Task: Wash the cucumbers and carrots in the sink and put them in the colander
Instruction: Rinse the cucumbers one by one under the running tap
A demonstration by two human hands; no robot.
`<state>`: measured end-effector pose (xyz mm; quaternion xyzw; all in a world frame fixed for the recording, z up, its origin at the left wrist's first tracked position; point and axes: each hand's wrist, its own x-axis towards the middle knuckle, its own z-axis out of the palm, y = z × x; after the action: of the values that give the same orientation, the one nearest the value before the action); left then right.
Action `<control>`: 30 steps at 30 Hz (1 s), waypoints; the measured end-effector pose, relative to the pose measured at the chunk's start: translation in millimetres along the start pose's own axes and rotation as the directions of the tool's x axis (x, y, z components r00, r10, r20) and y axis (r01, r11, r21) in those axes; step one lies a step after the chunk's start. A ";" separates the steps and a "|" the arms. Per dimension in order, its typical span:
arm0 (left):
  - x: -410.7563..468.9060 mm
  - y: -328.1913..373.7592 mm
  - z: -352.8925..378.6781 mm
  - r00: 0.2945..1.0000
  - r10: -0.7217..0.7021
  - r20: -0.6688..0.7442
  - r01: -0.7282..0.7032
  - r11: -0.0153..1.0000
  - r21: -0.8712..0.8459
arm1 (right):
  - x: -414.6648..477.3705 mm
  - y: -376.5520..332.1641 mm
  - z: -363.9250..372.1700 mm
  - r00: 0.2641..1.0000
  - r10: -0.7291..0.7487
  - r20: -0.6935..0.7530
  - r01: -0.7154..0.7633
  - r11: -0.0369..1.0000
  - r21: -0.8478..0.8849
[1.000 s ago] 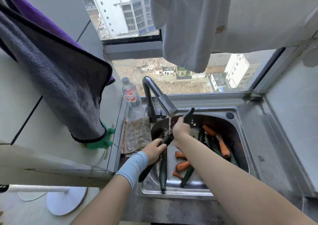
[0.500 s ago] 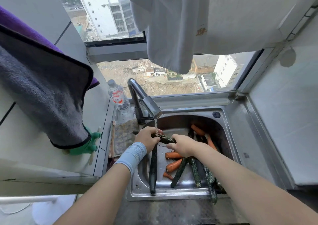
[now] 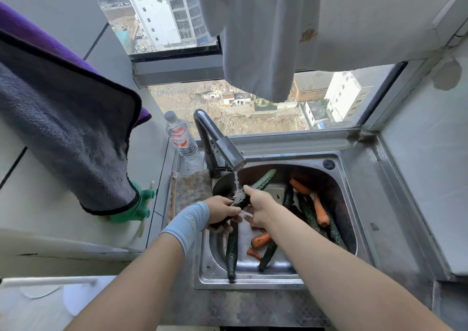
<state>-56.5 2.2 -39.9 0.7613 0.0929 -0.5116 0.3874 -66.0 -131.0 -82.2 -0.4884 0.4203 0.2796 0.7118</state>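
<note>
Okay, from my end: a cucumber [image 3: 263, 180] is held slanted under the faucet [image 3: 228, 151], and the water stream [image 3: 236, 182] hits its middle. The left hand [image 3: 220, 213] is wrapped round its lower end. The right hand [image 3: 260, 208] grips it just above. It sits over the steel sink [image 3: 253, 281], where more cucumbers [image 3: 231, 249] and carrots [image 3: 321, 213] lie in the basin.

Brushed steel sink [image 3: 359, 204], glossy metal tap [image 3: 215, 140], fuzzy grey towel [image 3: 63, 138], clear plastic bottle [image 3: 179, 138]
</note>
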 end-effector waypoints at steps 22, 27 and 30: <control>13.4 -2.8 4.5 0.985 0.107 -0.137 -0.048 0.925 0.377 | 19.2 18.4 32.5 0.997 0.059 -0.040 -0.055 0.993 0.101; 14.8 -4.4 14.6 0.974 0.142 -0.176 -0.098 0.966 0.239 | 24.4 16.0 23.3 0.997 0.036 -0.062 -0.029 0.994 0.107; -1.8 -8.8 9.8 0.997 0.022 -0.074 -0.014 0.994 0.105 | 21.5 2.1 12.1 0.997 0.006 -0.072 0.013 0.965 0.262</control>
<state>-69.0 2.0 -44.5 0.8000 0.0737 -0.4833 0.3479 -53.2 -119.2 -99.9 -0.4006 0.4783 0.2026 0.7548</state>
